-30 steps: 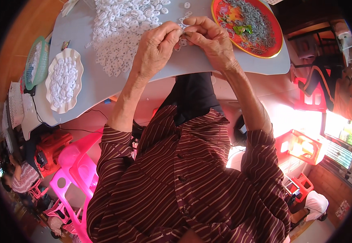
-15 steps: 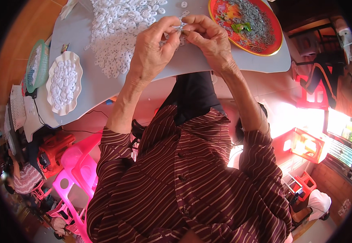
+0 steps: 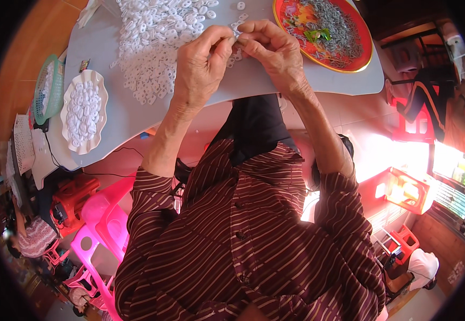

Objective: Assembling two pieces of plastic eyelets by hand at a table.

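Observation:
My left hand (image 3: pixel 204 67) and my right hand (image 3: pixel 276 56) meet fingertip to fingertip above the table's near side. Both are closed in a pinch. Between the left thumb and finger a bit of a small white plastic piece (image 3: pixel 236 37) shows; what the right fingertips pinch is hidden. Under and left of the hands spreads a heap of white oval plastic pieces with holes (image 3: pixel 149 48). Right of my right hand is a red and orange round tray (image 3: pixel 365 60) holding many small grey metal parts (image 3: pixel 342 35) and something green and leaf-like (image 3: pixel 318 35).
On the grey table (image 3: pixel 117 120), a white wavy-edged dish (image 3: pixel 103 109) of white pieces stands left, beside a green basket (image 3: pixel 57 88). Pink chairs (image 3: pixel 106 224) and red stools (image 3: pixel 411 190) stand around. Another person (image 3: pixel 37 235) is at the far left. A black cable hangs from the table.
Both hands stay together over the table. The left fingers have drawn closer together around the small piece, and the right fingertips have shifted slightly. The tray and heap look the same.

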`<state>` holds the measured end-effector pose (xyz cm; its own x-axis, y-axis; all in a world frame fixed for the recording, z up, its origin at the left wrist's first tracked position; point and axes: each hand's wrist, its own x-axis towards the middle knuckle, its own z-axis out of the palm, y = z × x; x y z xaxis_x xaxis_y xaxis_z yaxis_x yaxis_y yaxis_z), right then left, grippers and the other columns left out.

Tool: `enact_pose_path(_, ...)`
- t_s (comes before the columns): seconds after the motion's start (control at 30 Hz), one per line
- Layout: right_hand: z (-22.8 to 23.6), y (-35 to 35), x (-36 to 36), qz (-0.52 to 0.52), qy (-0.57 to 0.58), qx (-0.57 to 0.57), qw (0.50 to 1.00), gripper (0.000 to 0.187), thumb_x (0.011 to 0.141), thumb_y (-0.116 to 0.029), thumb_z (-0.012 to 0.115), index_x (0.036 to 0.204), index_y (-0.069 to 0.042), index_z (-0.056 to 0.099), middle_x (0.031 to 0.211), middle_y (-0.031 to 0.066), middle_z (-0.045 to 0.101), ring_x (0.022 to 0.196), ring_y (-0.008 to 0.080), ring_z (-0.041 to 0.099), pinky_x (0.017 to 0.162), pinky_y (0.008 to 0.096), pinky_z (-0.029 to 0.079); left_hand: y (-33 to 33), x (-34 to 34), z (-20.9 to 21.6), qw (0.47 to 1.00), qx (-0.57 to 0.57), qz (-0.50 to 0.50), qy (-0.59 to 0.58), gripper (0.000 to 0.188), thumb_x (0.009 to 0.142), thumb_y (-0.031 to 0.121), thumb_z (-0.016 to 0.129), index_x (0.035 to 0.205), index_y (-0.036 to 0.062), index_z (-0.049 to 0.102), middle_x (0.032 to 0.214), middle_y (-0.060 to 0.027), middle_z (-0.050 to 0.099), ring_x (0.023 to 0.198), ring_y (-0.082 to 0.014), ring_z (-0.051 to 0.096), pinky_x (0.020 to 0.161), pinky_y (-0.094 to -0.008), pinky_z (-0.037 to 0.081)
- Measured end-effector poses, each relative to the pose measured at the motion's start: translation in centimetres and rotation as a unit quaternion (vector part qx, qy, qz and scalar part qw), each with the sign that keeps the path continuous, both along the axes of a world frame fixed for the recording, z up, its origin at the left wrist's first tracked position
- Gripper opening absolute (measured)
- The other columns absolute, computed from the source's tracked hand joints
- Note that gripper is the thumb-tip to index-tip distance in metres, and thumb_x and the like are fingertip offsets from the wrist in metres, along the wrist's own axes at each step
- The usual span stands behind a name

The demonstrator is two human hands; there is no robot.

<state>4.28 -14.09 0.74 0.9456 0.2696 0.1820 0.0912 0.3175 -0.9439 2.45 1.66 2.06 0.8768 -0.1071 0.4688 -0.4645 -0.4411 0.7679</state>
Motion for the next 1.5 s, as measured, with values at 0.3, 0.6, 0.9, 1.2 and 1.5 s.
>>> enact_pose_path(0.3, 1.1, -0.2, -0.5, 0.008, -0.001, -0.136, 0.991, 0.024, 0.091, -0.025, 0.057, 0.090, -0.003, 0.066, 0.071, -0.0018, 0.059, 0.065, 0.0045, 0.049, 0.061, 0.0197, 0.041, 0.2, 0.5, 0.1, 0.994, -0.038, 0.001, -0.103, 0.011, 0.082, 0.000, 0.059, 0.093, 0.0024, 0.060, 0.072, -0.0056, 0.057, 0.063, -0.0140, 0.055, 0.058, -0.0243, 0.045)
enact_pose_path(0.6, 0.1, -0.4, -0.2, -0.005, -0.012, -0.105, 0.994, 0.021, 0.085, -0.022, 0.065, 0.090, -0.002, 0.068, 0.074, -0.0006, 0.064, 0.065, 0.0043, 0.052, 0.061, 0.0195, 0.045, -0.4, 0.5, 0.5, 0.995, -0.058, -0.020, -0.083, 0.007, 0.083, 0.001, 0.059, 0.090, 0.0009, 0.060, 0.073, -0.0064, 0.058, 0.063, -0.0126, 0.055, 0.058, -0.0246, 0.045)
enact_pose_path(0.9, 0.0, -0.2, -0.3, -0.014, -0.027, -0.062, 0.998, 0.011, 0.082, -0.008, 0.065, 0.088, 0.001, 0.067, 0.078, 0.0015, 0.065, 0.073, 0.0056, 0.057, 0.069, 0.0209, 0.048, -0.6, -0.2, 1.3, 0.997, -0.068, 0.001, 0.027, 0.012, 0.089, 0.012, 0.054, 0.090, 0.0008, 0.057, 0.067, -0.0055, 0.060, 0.061, -0.0118, 0.055, 0.057, -0.0251, 0.045)
enact_pose_path(1.2, -0.2, -0.2, -0.2, -0.015, -0.034, -0.050, 0.998, 0.008, 0.081, -0.006, 0.066, 0.085, 0.001, 0.065, 0.079, 0.0024, 0.065, 0.075, 0.0066, 0.058, 0.071, 0.0215, 0.049, -0.2, -0.3, 1.3, 0.994, -0.092, -0.024, 0.063, 0.014, 0.089, 0.014, 0.056, 0.093, 0.0004, 0.059, 0.071, -0.0021, 0.059, 0.063, -0.0065, 0.051, 0.056, -0.0219, 0.043)
enact_pose_path(1.5, -0.6, -0.1, -0.1, -0.035, -0.044, -0.056, 0.997, 0.006, 0.079, -0.004, 0.067, 0.082, 0.001, 0.064, 0.076, 0.0020, 0.065, 0.072, 0.0060, 0.059, 0.069, 0.0216, 0.049, 0.3, 0.6, 0.4, 0.985, -0.133, -0.050, 0.101, 0.010, 0.086, 0.011, 0.059, 0.088, 0.0012, 0.059, 0.068, 0.0017, 0.053, 0.064, -0.0040, 0.046, 0.057, -0.0191, 0.039)
